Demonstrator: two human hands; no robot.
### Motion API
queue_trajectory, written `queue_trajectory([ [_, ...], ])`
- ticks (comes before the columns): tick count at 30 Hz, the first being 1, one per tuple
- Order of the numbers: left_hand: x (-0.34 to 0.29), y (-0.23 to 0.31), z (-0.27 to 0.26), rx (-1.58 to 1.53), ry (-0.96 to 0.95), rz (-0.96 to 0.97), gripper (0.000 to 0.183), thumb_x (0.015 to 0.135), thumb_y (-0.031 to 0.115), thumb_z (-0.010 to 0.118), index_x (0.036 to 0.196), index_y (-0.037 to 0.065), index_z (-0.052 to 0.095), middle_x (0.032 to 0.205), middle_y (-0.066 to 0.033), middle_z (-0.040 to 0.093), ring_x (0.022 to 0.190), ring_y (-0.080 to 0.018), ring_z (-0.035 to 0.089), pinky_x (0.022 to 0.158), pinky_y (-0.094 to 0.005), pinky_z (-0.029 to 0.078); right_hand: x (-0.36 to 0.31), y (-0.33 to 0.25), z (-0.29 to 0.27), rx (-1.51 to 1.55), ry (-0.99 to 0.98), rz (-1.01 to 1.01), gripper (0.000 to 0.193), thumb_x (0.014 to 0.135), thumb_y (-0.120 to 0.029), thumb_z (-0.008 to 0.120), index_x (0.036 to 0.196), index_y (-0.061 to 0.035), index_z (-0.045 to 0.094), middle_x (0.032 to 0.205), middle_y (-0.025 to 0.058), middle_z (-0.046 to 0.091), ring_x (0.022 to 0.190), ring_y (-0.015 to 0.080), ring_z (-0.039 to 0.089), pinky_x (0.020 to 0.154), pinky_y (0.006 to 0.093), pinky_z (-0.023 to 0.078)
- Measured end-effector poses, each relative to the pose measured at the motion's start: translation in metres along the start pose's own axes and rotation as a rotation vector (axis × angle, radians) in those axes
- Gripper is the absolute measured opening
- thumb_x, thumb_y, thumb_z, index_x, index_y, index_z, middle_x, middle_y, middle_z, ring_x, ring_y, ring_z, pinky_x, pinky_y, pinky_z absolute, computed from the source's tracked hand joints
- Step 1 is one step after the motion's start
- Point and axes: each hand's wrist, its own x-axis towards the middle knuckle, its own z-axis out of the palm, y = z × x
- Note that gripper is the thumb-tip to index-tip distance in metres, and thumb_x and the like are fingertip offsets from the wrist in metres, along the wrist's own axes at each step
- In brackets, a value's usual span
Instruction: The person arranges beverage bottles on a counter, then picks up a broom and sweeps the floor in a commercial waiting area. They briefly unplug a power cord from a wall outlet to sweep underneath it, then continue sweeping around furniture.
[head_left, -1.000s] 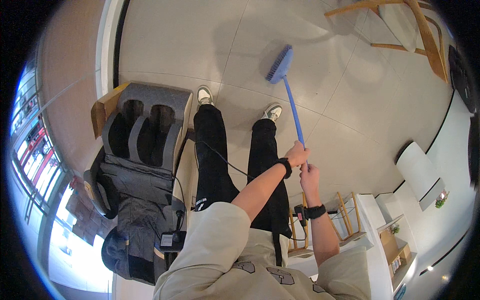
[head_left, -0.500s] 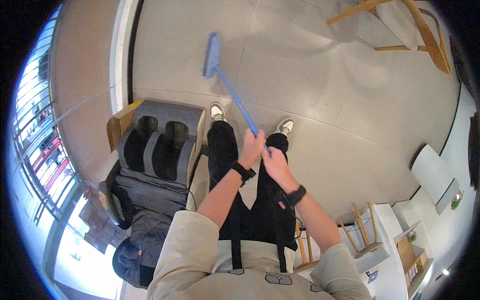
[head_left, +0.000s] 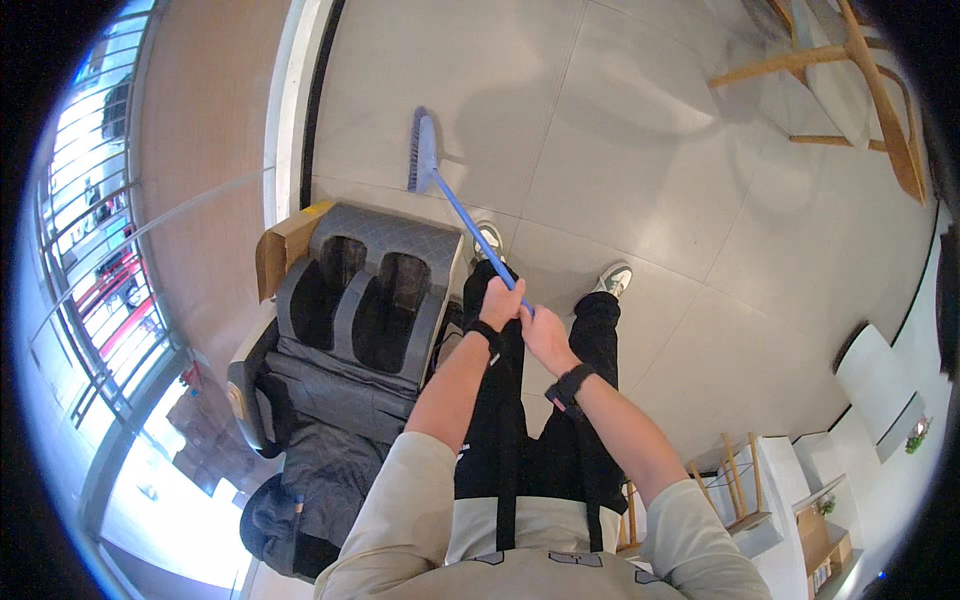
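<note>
A blue broom (head_left: pixel 440 190) has its brush head on the grey tiled floor (head_left: pixel 640 160) ahead of my feet, its handle slanting back toward me. My left hand (head_left: pixel 500 303) grips the handle higher up. My right hand (head_left: pixel 545 335) holds the handle's end just below it. Both wrists wear dark bands. My shoes and black trousers show under the hands.
A dark grey massage chair (head_left: pixel 350 330) stands close on my left, with a cardboard piece (head_left: pixel 285 250) at its footrest. Wooden table legs (head_left: pixel 850 80) are at the upper right. White shelves (head_left: pixel 800 490) and a small wooden rack (head_left: pixel 735 480) are at the lower right. Windows run along the left.
The broom head has swung from the right side across to the left, now in front of the massage chair. Both hands moved left with the handle.
</note>
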Motion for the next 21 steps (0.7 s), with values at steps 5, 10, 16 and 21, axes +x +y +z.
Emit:
queue_trajectory([
  [5, -0.006, -0.034, 0.016, -0.136, 0.066, 0.023, 0.026, 0.086, 0.019, 0.059, 0.078, -0.004, 0.05, 0.064, -0.014, 0.061, 0.055, -0.023, 0.062, 0.049, -0.0367, 0.049, -0.02, -0.006, -0.007, -0.212, -0.007, -0.083, 0.038, 0.094, -0.031, 0.048, 0.08, 0.003, 0.057, 0.069, 0.026, 0.061, 0.065, 0.0431, 0.061, 0.059, 0.0504, 0.049],
  [10, -0.029, 0.012, -0.011, -0.401, -0.001, 0.024, 0.024, 0.088, 0.018, 0.057, 0.078, -0.003, 0.049, 0.063, -0.0114, 0.059, 0.051, -0.0205, 0.059, 0.048, -0.034, 0.049, -0.019, -0.045, -0.023, -0.38, 0.006, -0.186, 0.038, 0.093, -0.033, 0.049, 0.077, 0.0011, 0.057, 0.065, 0.0236, 0.061, 0.06, 0.0404, 0.061, 0.053, 0.0482, 0.049],
  [16, -0.033, 0.068, -0.067, -0.632, -0.054, 0.019, 0.029, 0.089, 0.021, 0.055, 0.072, -0.001, 0.052, 0.06, -0.0063, 0.055, 0.049, -0.0152, 0.055, 0.045, -0.0303, 0.046, -0.011, -0.153, -0.064, -0.596, -0.051, -0.263, 0.037, 0.092, -0.032, 0.051, 0.077, 0.001, 0.057, 0.069, 0.0231, 0.061, 0.064, 0.0406, 0.061, 0.059, 0.0477, 0.049],
  [21, -0.023, 0.115, -0.116, -0.837, -0.051, 0.02, 0.032, 0.089, 0.025, 0.056, 0.067, 0.002, 0.052, 0.054, -0.0042, 0.052, 0.044, -0.013, 0.05, 0.042, -0.029, 0.04, 0.018, -0.232, -0.075, -0.727, -0.104, -0.387, 0.035, 0.092, -0.03, 0.051, 0.076, 0.0001, 0.058, 0.067, 0.0222, 0.061, 0.064, 0.0404, 0.061, 0.06, 0.0479, 0.048],
])
